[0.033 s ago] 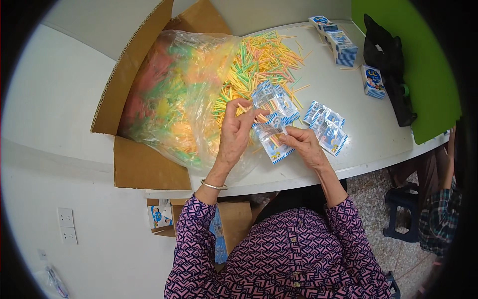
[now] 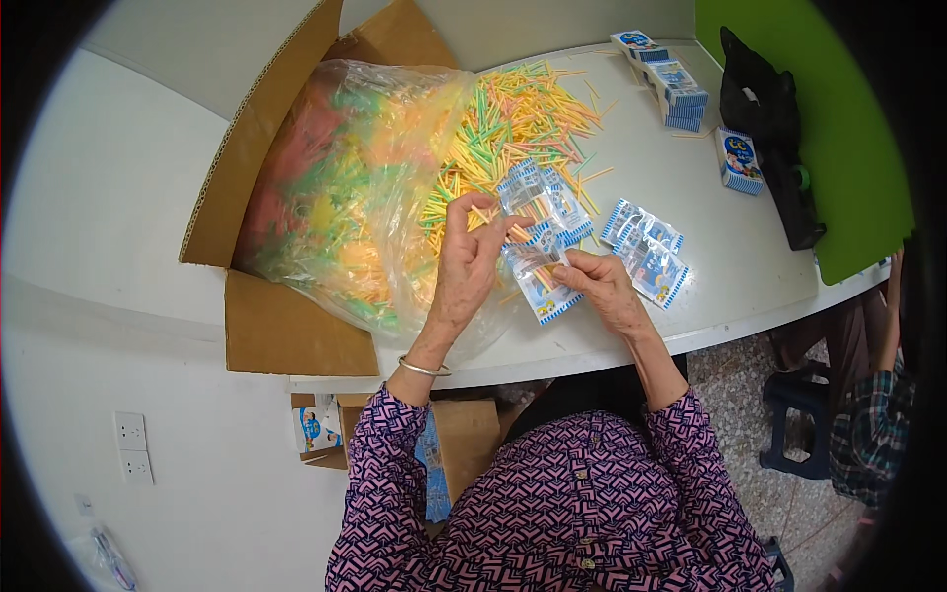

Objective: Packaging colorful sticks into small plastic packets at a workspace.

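My left hand (image 2: 466,264) is closed around a few thin pastel sticks (image 2: 518,234), with their ends by the mouth of a small clear-and-blue packet. Between thumb and fingers, my right hand (image 2: 604,286) grips this packet (image 2: 541,292), and some sticks show through its clear window. Just beyond lie more blue-striped packets (image 2: 554,197), partly covered by the left fingers and the held packet. To the right of my right hand, several flat packets (image 2: 651,259) overlap on the white table (image 2: 735,281). A loose heap of yellow, green and pink sticks (image 2: 523,113) spreads behind my hands.
At left, a cardboard box (image 2: 296,321) lies open with a clear plastic bag (image 2: 365,197) of sticks spilling out. Stacked small blue-and-white boxes (image 2: 679,97) stand far right, near a black tape dispenser (image 2: 789,187) and a green panel (image 2: 838,118). Another person's plaid sleeve (image 2: 873,424) shows at right.
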Demonstrator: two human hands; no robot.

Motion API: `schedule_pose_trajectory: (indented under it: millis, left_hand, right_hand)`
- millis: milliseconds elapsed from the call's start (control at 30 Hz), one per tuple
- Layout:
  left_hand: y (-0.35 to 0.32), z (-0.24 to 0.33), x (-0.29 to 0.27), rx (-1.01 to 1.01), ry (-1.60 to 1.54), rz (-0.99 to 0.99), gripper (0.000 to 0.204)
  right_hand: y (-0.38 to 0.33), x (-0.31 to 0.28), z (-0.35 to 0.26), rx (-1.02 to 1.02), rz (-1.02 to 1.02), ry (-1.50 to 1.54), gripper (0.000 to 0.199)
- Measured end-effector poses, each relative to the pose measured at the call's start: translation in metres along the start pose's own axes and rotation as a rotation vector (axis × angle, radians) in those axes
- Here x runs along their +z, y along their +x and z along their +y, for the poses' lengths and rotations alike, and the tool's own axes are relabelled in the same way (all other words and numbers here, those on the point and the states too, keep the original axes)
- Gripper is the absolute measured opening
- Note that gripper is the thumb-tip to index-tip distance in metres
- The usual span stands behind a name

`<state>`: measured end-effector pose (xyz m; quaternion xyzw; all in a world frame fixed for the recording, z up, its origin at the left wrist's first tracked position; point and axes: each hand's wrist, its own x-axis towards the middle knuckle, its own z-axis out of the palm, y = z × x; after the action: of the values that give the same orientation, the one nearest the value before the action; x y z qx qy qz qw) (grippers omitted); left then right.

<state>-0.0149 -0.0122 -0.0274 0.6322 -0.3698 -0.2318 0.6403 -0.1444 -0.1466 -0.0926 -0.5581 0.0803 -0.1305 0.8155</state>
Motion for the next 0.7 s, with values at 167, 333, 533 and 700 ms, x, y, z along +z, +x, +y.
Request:
schedule_pose_trajectory:
  millis: [167,333,533,700]
  left_hand:
    - [-0.005,-0.001,-0.002,0.005,0.291,-0.015,0.024]
    - [-0.015,0.006,0.000,0.326,0.683,-0.086,0.027]
    - [-0.020,0.016,-0.013,-0.042,0.375,-0.004,0.023]
    - [-0.017,0.017,-0.010,0.039,0.165,0.092,0.019]
  right_hand:
    - [-0.002,0.004,0.003,-0.041,0.004,0.048,0.021]
    - [-0.005,0.010,0.011,-0.012,-0.001,0.066,0.023]
    - [-0.005,0.008,0.009,-0.019,0.028,0.124,0.023]
    - [-0.006,0.011,0.010,-0.047,0.048,0.109,0.023]
